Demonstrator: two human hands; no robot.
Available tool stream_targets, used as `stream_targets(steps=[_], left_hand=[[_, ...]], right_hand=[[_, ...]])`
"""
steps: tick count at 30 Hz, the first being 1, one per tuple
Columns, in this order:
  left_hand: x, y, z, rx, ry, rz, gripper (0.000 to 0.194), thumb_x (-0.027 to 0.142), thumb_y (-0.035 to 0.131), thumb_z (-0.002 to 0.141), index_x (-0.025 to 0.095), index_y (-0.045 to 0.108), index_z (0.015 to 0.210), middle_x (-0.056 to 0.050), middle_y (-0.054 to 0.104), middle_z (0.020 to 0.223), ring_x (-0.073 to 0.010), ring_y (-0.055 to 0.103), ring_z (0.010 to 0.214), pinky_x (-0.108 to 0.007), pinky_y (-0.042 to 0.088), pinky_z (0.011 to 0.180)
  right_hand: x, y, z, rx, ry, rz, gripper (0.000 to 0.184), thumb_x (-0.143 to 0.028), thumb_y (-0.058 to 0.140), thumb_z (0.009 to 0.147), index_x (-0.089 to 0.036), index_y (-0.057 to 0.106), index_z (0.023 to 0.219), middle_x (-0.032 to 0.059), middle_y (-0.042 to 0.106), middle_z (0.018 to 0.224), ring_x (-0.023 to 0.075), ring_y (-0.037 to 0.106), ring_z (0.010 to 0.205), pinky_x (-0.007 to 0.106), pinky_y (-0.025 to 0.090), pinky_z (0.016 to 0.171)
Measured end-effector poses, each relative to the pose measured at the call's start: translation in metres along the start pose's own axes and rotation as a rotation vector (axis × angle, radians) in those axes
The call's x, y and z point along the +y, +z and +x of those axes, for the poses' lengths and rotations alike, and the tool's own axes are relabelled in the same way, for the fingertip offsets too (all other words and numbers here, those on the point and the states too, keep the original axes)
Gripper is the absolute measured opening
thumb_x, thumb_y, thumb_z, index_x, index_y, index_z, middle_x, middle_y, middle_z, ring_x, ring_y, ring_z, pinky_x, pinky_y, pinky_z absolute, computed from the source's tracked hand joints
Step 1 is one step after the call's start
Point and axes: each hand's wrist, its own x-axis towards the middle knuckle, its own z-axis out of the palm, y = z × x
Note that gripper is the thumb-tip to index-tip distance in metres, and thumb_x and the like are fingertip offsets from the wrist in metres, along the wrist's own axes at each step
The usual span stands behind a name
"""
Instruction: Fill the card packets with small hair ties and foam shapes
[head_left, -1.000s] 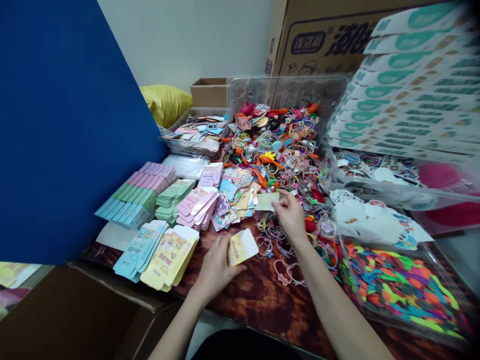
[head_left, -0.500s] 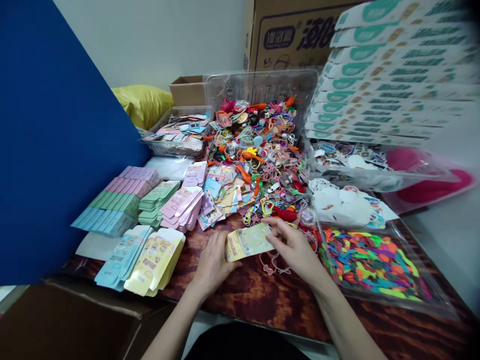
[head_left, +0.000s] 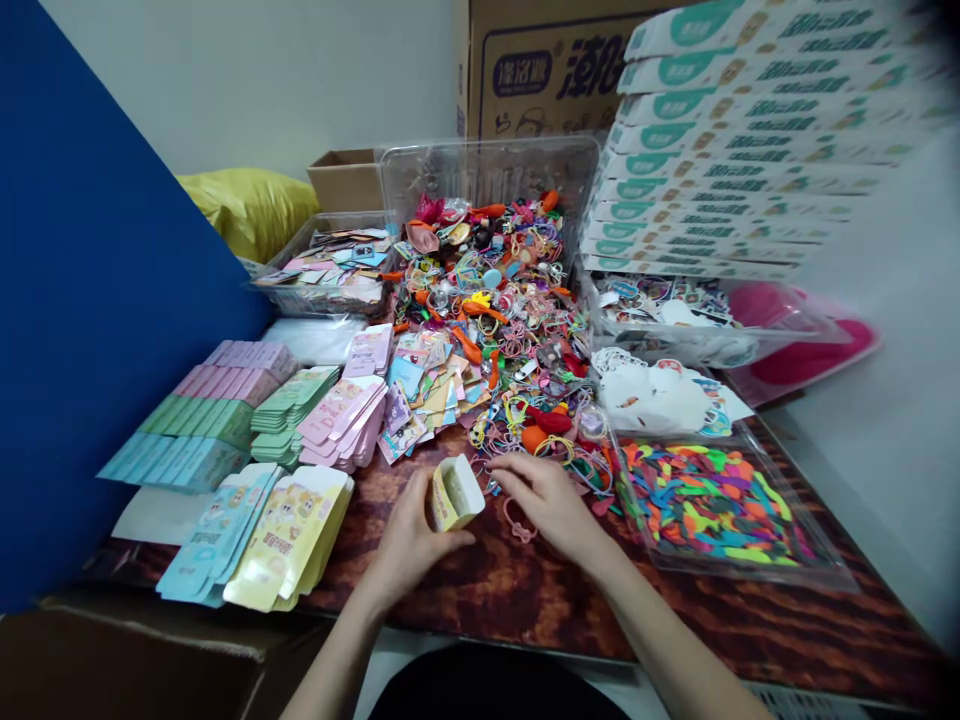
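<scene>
My left hand (head_left: 411, 535) is closed around a small yellow paper box (head_left: 450, 505), its open white-lined end tipped up toward the right. Just right of it, my right hand (head_left: 541, 497) has its fingers drawn together at the front edge of a heap of small trinkets (head_left: 517, 330). Thin pink cord shows by those fingertips; what they pinch is too small to make out. Below that hand, a pink hair tie (head_left: 520, 524) lies on the dark wood-patterned table (head_left: 480, 590). Loose small printed cards (head_left: 442, 385) spread at the heap's left side.
Flat cartons in yellow (head_left: 289, 530), blue (head_left: 214, 535), pink (head_left: 341, 425) and green (head_left: 292, 405) lie to the left. Colourful rubbery pieces fill a clear tray (head_left: 825, 575) at right. White stacked boxes (head_left: 742, 150) rise behind it. A blue panel (head_left: 97, 330) borders the left.
My right hand has left the yellow box and moved to the trinkets' edge. The left hand has tipped the box so its open end shows. The view has shifted slightly right.
</scene>
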Motion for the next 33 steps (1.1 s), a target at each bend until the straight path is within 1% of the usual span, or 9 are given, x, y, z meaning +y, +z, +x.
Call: stream_targets(steps=[2, 4, 8, 11, 16, 21, 26, 29, 33], left_hand=[[0.0, 0.0, 0.0, 0.012, -0.02, -0.016, 0.072, 0.027, 0.087, 0.063, 0.021, 0.049, 0.124, -0.008, 0.061, 0.118, -0.0279, 0.058, 0.111, -0.042, 0.045, 0.097], [0.002, 0.002, 0.0, 0.014, -0.028, -0.012, 0.071, 0.028, 0.087, 0.063, 0.02, 0.05, 0.123, -0.008, 0.062, 0.117, -0.0284, 0.058, 0.11, -0.043, 0.045, 0.097], [0.003, 0.005, 0.0, 0.003, -0.021, -0.007, 0.071, 0.024, 0.086, 0.063, 0.02, 0.05, 0.124, -0.008, 0.062, 0.121, -0.0286, 0.058, 0.114, -0.043, 0.044, 0.099], [-0.001, -0.001, -0.003, 0.026, -0.032, 0.007, 0.071, 0.023, 0.084, 0.064, 0.02, 0.05, 0.126, -0.009, 0.061, 0.125, -0.0292, 0.057, 0.117, -0.043, 0.043, 0.1], [-0.009, -0.01, -0.007, 0.053, -0.063, -0.035, 0.066, 0.026, 0.082, 0.068, 0.019, 0.05, 0.126, -0.01, 0.061, 0.126, -0.0297, 0.058, 0.116, -0.043, 0.044, 0.1], [-0.003, -0.005, -0.005, 0.023, -0.054, -0.042, 0.067, 0.028, 0.083, 0.066, 0.02, 0.052, 0.125, -0.01, 0.062, 0.125, -0.0306, 0.058, 0.116, -0.045, 0.044, 0.101], [-0.002, 0.0, -0.005, 0.032, -0.06, -0.043, 0.066, 0.026, 0.083, 0.065, 0.02, 0.053, 0.124, -0.01, 0.064, 0.123, -0.0306, 0.059, 0.114, -0.044, 0.045, 0.099], [-0.002, 0.001, -0.005, 0.014, -0.046, -0.037, 0.065, 0.028, 0.082, 0.067, 0.02, 0.053, 0.124, -0.01, 0.064, 0.122, -0.0303, 0.059, 0.113, -0.044, 0.045, 0.099], [0.002, 0.003, -0.004, -0.024, -0.03, -0.04, 0.065, 0.025, 0.082, 0.067, 0.019, 0.052, 0.124, -0.009, 0.063, 0.123, -0.0287, 0.059, 0.114, -0.042, 0.045, 0.099]], right_hand=[[0.01, -0.009, 0.016, 0.115, -0.014, -0.27, 0.026, -0.028, 0.047, 0.096, -0.02, 0.072, 0.09, 0.0077, 0.07, 0.092, 0.0241, 0.061, 0.09, 0.035, 0.045, 0.082], [0.018, -0.014, 0.035, 0.185, -0.013, -0.51, 0.026, -0.023, 0.046, 0.095, -0.019, 0.072, 0.089, 0.0122, 0.068, 0.099, 0.028, 0.055, 0.1, 0.039, 0.042, 0.087], [0.031, -0.015, 0.068, 0.151, -0.015, -0.573, 0.021, -0.008, 0.051, 0.085, -0.015, 0.071, 0.084, 0.0198, 0.062, 0.119, 0.034, 0.043, 0.121, 0.045, 0.034, 0.096], [0.039, -0.023, 0.079, 0.155, 0.001, -0.461, 0.017, -0.014, 0.055, 0.083, -0.016, 0.067, 0.072, 0.018, 0.065, 0.105, 0.0324, 0.049, 0.112, 0.046, 0.035, 0.095], [0.044, -0.057, 0.076, 0.201, 0.036, -0.16, 0.032, -0.047, 0.048, 0.088, -0.02, 0.057, 0.073, 0.0099, 0.069, 0.093, 0.023, 0.062, 0.087, 0.038, 0.047, 0.08], [0.034, -0.076, 0.071, 0.258, 0.165, 0.571, 0.041, -0.062, 0.061, 0.073, -0.023, 0.048, 0.072, 0.0089, 0.071, 0.092, 0.021, 0.063, 0.076, 0.032, 0.048, 0.063], [0.035, -0.054, 0.077, 0.178, 0.273, 0.401, 0.038, -0.06, 0.063, 0.068, -0.023, 0.054, 0.072, 0.0015, 0.064, 0.069, 0.0114, 0.042, 0.048, 0.024, 0.034, 0.047], [0.038, -0.027, 0.079, 0.203, 0.31, 0.24, 0.031, -0.042, 0.073, 0.063, -0.022, 0.049, 0.057, 0.0005, 0.057, 0.059, 0.015, 0.048, 0.058, 0.026, 0.035, 0.054], [0.037, -0.005, 0.081, 0.254, 0.348, 0.08, 0.031, -0.013, 0.071, 0.059, -0.022, 0.042, 0.051, 0.0059, 0.061, 0.066, 0.0237, 0.058, 0.084, 0.031, 0.038, 0.068]])
